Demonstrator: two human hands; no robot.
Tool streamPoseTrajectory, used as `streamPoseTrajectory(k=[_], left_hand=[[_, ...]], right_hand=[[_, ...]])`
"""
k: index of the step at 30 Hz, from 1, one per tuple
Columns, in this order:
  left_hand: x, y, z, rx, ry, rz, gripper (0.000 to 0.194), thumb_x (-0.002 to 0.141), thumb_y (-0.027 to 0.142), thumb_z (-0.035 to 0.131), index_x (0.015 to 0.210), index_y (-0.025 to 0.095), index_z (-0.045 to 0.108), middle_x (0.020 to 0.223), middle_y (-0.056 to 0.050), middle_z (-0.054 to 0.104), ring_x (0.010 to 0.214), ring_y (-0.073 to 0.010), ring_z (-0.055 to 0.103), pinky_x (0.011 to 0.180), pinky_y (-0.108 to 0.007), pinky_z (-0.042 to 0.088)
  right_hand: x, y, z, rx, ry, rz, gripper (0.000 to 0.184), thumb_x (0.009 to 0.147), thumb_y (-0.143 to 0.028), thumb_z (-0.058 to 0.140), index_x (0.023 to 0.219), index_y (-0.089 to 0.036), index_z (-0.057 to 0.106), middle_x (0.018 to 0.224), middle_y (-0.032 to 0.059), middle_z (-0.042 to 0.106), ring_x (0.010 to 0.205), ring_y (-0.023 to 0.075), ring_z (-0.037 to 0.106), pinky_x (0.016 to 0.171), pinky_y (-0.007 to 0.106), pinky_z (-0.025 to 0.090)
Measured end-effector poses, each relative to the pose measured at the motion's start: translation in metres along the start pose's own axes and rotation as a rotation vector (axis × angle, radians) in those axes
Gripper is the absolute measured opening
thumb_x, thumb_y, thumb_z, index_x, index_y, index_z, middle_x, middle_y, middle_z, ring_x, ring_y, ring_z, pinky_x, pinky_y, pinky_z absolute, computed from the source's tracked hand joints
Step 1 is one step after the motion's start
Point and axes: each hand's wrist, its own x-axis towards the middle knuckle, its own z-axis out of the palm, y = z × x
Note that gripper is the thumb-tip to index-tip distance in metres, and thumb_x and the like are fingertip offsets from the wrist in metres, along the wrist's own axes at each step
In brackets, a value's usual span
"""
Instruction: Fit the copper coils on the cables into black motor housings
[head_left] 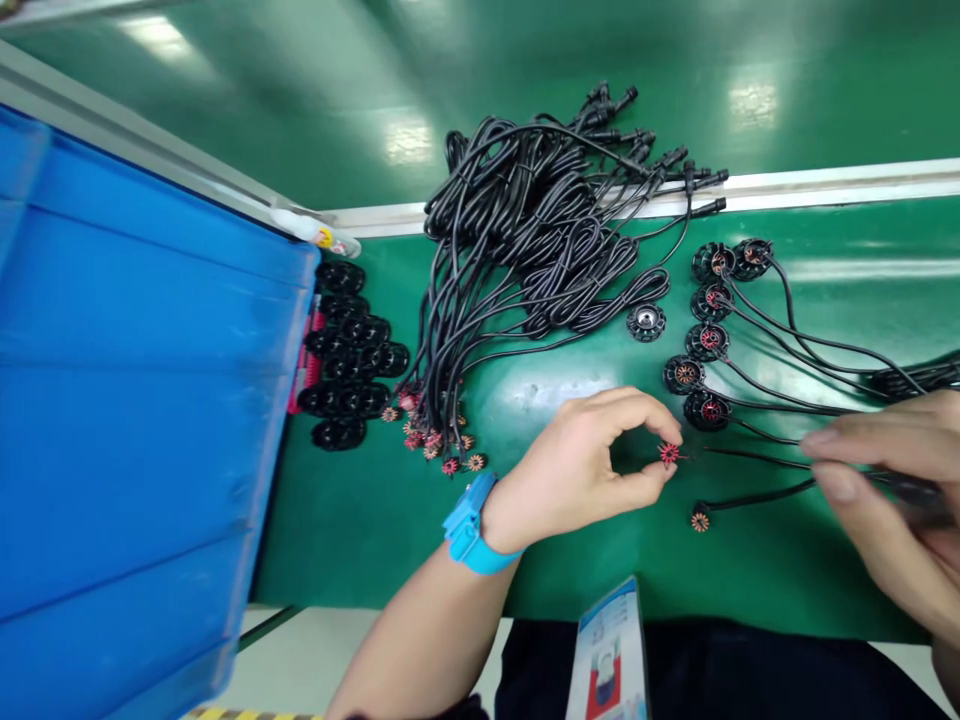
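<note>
Head view, left hand (577, 465): near middle of the bench (375, 540), fingers clamped on a red coil (669, 453).
Right hand (877, 545): far to the right, fingers nearly together (blurred; I cannot tell whether they grip anything).
Copper coil (700, 522): near the red one, slightly right.
Coil-fitted housings (691, 348): farther back, in a column.
Cable bundle (525, 190): far middle.
Blue bin (150, 400): left.

On the worktable (375, 540), a cable pile (525, 190) is lying between a housing cluster (366, 331) beside the left-hand bin (135, 430) and a housing column (707, 341) at right.
</note>
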Motion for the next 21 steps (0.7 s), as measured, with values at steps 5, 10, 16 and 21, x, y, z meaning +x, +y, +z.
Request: streamPoseTrajectory(k=[5,10,16,21], left_hand=[[-0.003,0.006,0.007,-0.376,0.102,-0.09,0.015,0.084,0.014,0.079,0.096,0.017,0.071,0.091,-0.004,0.076,0.082,-0.0158,0.071,0.08,-0.03,0.057],[-0.003,0.007,0.01,-0.635,0.067,-0.094,0.02,0.08,0.013,0.086,0.093,0.017,0.072,0.091,-0.004,0.075,0.082,-0.015,0.072,0.08,-0.028,0.058],[-0.004,0.007,0.012,-0.712,0.07,-0.06,0.012,0.086,0.013,0.08,0.095,0.018,0.073,0.092,-0.004,0.075,0.083,-0.0127,0.071,0.081,-0.024,0.058],[-0.005,0.007,0.015,-0.746,0.086,-0.059,0.016,0.085,0.009,0.082,0.095,0.018,0.073,0.094,-0.003,0.075,0.081,-0.0097,0.07,0.08,-0.02,0.058]], right_hand=[[0.008,-0.002,0.024,-0.045,-0.095,-0.121,0.025,0.102,-0.029,0.065,0.125,-0.021,0.061,0.102,0.0027,0.075,0.074,0.0136,0.066,0.072,0.03,0.051],[0.005,-0.001,0.037,0.023,-0.108,-0.119,0.027,0.104,-0.036,0.063,0.125,-0.018,0.059,0.095,0.0018,0.073,0.064,0.0112,0.06,0.069,0.029,0.051],[0.002,-0.009,0.034,0.045,0.023,-0.153,0.033,0.094,-0.03,0.078,0.12,-0.018,0.063,0.109,0.0076,0.074,0.091,0.017,0.071,0.079,0.032,0.055],[-0.002,-0.014,0.032,0.03,0.057,-0.172,0.025,0.09,-0.015,0.08,0.112,-0.017,0.07,0.101,0.0045,0.074,0.083,0.0135,0.066,0.074,0.031,0.054]])
